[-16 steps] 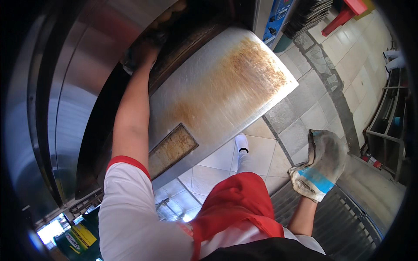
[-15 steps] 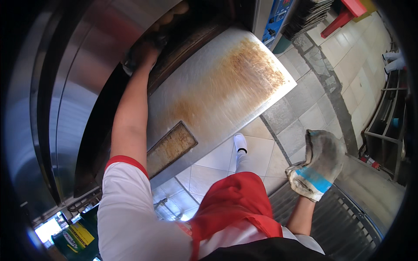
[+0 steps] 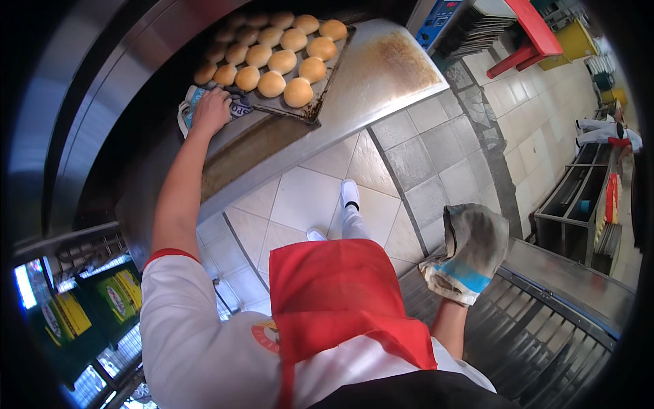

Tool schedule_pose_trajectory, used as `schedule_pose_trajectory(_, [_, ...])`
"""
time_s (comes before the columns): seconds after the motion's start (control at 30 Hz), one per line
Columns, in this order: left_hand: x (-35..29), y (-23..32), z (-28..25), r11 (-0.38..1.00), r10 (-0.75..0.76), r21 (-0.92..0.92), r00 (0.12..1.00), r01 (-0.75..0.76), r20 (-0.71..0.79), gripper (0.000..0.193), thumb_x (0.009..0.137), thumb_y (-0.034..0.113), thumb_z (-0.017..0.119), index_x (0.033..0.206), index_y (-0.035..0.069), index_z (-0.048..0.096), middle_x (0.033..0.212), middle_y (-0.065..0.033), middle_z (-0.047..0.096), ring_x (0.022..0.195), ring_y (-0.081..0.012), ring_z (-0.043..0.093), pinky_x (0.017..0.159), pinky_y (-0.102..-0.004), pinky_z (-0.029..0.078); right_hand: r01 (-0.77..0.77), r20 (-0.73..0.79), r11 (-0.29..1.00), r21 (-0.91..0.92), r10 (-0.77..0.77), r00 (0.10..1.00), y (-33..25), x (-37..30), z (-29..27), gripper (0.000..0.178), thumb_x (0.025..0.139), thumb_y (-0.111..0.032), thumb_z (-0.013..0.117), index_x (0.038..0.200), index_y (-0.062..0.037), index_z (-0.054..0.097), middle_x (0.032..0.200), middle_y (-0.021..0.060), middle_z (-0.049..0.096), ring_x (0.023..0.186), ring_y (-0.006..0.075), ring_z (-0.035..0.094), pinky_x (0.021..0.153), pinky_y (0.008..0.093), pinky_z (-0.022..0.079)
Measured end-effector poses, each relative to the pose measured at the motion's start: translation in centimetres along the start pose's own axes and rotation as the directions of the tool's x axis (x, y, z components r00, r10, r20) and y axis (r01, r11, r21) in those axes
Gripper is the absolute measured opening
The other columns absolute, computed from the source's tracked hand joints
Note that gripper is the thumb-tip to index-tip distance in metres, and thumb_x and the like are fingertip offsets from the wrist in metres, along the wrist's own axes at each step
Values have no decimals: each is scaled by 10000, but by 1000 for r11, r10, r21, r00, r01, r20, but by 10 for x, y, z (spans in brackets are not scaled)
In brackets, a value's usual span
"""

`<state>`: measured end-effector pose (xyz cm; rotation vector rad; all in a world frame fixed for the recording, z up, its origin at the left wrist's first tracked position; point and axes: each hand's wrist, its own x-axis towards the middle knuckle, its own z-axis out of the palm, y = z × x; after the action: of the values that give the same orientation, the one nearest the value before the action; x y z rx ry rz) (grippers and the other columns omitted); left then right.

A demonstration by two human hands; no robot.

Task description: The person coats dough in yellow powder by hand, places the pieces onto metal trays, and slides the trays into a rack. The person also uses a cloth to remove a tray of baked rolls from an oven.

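Up at the oven mouth, my left hand [image 3: 212, 112] is closed on a folded blue-and-white cloth [image 3: 191, 109] at the near left corner of a dark baking tray [image 3: 334, 76]. Whether the fingers also grip the tray's rim is hidden. Rows of golden round buns [image 3: 282, 62] cover the tray, which lies partly out over the metal ledge [image 3: 375, 75]; its far left part is in shadow. Out to the right, away from the tray, a worn grey, white and blue oven mitt [image 3: 473, 249] covers my right hand, hiding its fingers.
Steel oven panels [image 3: 102, 88] curve along the left. A blue control panel [image 3: 436, 24] and stacked dark trays [image 3: 477, 34] stand beyond the ledge. A red stool [image 3: 524, 41] is at the upper right. Slatted metal [image 3: 524, 327] lies below my right arm, and a metal rack [image 3: 572, 198] stands farther right.
The tray of buns has come out of the dark oven onto the ledge, with my left hand and cloth at its corner. My mitted right hand has shifted slightly left in view.
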<state>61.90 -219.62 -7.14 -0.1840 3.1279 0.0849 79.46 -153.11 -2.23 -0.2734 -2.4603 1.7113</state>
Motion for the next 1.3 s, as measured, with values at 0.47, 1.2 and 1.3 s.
schedule_pose_trajectory(0.47, [-380, 123, 32, -866, -229, -490, 795, 97, 562, 567, 1059, 454, 494, 1487, 82, 474, 1431, -97, 596, 1236, -279, 616, 1097, -416, 480, 214, 767, 922, 323, -387, 512, -149, -53, 190, 544, 952, -267, 686, 1401, 11, 557, 1361, 219, 557, 1276, 346, 537, 1099, 442, 433])
schedule_pose_trajectory(1.2, [-352, 403, 47, 265, -943, -857, 304, 441, -135, 409, 698, 209, 855, 1036, 66, 676, 978, -63, 702, 934, -230, 691, 837, -346, 553, 798, 763, -270, 538, -247, -598, -152, 180, 448, 377, 780, -328, 838, 1086, -158, 695, 1159, 37, 652, 1080, 294, 655, 890, 420, 567])
schedule_pose_trajectory(1.3, [-337, 421, 45, 93, -993, -871, 104, 482, -48, 421, 671, 206, 865, 1020, 63, 679, 943, -72, 694, 895, -249, 686, 801, -359, 548, 742, 694, -366, 561, -280, -663, -141, 181, 458, 434, 725, -387, 867, 1044, -158, 683, 1100, 43, 654, 1041, 301, 650, 920, 439, 539])
